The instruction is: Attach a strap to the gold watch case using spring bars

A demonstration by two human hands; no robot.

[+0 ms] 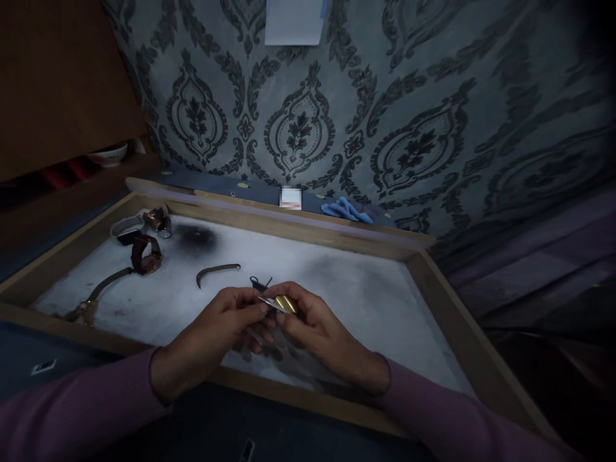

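Both my hands meet over the white-floored wooden tray. My right hand [317,327] is closed on a shiny gold-coloured piece [285,303] held between thumb and fingers; its kind is not clear. A thin silver strip [272,303] runs along it toward my left hand [224,324]. There the thumb and forefinger are pinched at the strip's end, with the other fingers curled below. Just behind the fingertips lies a small dark item with a loop [257,282], partly hidden. A curved watch strap [217,271] rests on the tray floor further left.
Watches lie at the tray's left: one with a brown strap [145,255], one gold-toned [86,311], others at the far corner. The raised wooden tray rim [308,228] surrounds the work area. Behind it are a blue cloth [346,209], a small white box [290,197] and a patterned wall.
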